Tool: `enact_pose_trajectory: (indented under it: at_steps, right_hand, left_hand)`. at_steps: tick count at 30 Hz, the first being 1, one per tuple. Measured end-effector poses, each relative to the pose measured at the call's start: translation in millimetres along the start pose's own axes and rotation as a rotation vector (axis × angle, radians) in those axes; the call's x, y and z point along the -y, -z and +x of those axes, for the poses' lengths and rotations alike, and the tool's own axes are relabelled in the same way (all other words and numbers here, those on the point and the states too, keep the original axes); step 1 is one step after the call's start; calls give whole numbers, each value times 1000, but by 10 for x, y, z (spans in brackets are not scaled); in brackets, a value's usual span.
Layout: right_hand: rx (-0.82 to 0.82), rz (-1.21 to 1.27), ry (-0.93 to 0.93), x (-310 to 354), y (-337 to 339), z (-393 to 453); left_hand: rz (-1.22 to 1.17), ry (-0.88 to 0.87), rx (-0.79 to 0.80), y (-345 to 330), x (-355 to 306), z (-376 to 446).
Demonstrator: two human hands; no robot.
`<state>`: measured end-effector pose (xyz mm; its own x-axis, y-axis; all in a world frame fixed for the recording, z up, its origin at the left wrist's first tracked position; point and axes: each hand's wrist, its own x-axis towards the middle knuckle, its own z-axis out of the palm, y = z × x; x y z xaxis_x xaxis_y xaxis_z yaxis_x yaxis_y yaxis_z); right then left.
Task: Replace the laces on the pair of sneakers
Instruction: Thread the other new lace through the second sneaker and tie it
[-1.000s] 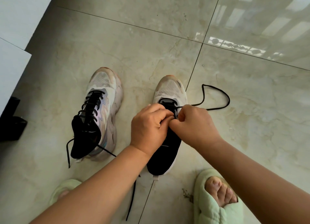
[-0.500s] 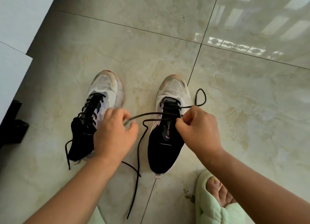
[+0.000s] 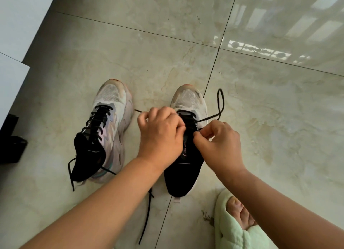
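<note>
The left sneaker (image 3: pixel 109 129) is fully laced. Our left hand (image 3: pixel 160 135) and right hand (image 3: pixel 219 142) pinch the black lace (image 3: pixel 220 103) at the right sneaker (image 3: pixel 188 148), only its lowest eyelets threaded.

Single head-worn wide-angle view, facing steeply down at tiled floor (image 3: pixel 167 53); close range, both forearms entering from bottom edge; left hand (image 3: pixel 160 135), right hand (image 3: pixel 219 142) near centre.

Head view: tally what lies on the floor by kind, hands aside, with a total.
Sneakers: 2, left one laced, right one partly laced
Black laces: 2, one in each sneaker; loose lace
Green slippers: 1
Black object at the left edge: 1
Total: 6
</note>
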<state>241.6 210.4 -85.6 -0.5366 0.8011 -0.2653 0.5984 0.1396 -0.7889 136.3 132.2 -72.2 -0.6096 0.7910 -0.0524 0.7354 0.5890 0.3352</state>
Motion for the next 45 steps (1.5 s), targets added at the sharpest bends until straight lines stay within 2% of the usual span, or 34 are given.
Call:
enact_pose_trajectory:
  at_steps: [4, 9, 11, 14, 17, 24, 27, 33, 36, 39, 42, 45]
  right_hand:
    - [20, 22, -12, 7, 5, 7]
    - [15, 34, -3, 12, 4, 4]
    - [15, 34, -4, 13, 3, 6]
    - [13, 38, -5, 12, 5, 2]
    - [12, 50, -3, -7, 13, -16]
    - [5, 47, -7, -24, 18, -35]
    - [-13, 39, -9, -22, 17, -21]
    - [-20, 60, 16, -12, 15, 0]
    - [-21, 46, 25, -24, 14, 8]
    - [-26, 42, 38, -18, 11, 10]
    - [-32, 36, 52, -13, 5, 23]
    - [-30, 39, 52, -17, 1, 28]
  left_hand:
    - [-11, 207, -87, 117, 264, -133]
    - [12, 440, 173, 236, 564, -273]
    - [-46, 387, 148, 237, 543, -255]
    - [-204, 131, 56, 207, 298, -179]
    - [-155, -27, 32, 82, 35, -99]
    - [-64, 33, -32, 4, -62, -26]
    - [-40, 172, -80, 102, 154, -96]
    - [-68, 418, 76, 203, 551, -264]
    - [-156, 354, 65, 195, 413, -277]
    - [-256, 159, 50, 176, 171, -207]
    - [-154, 34, 56, 65, -32, -128]
    - [-91, 46, 65, -30, -102, -58]
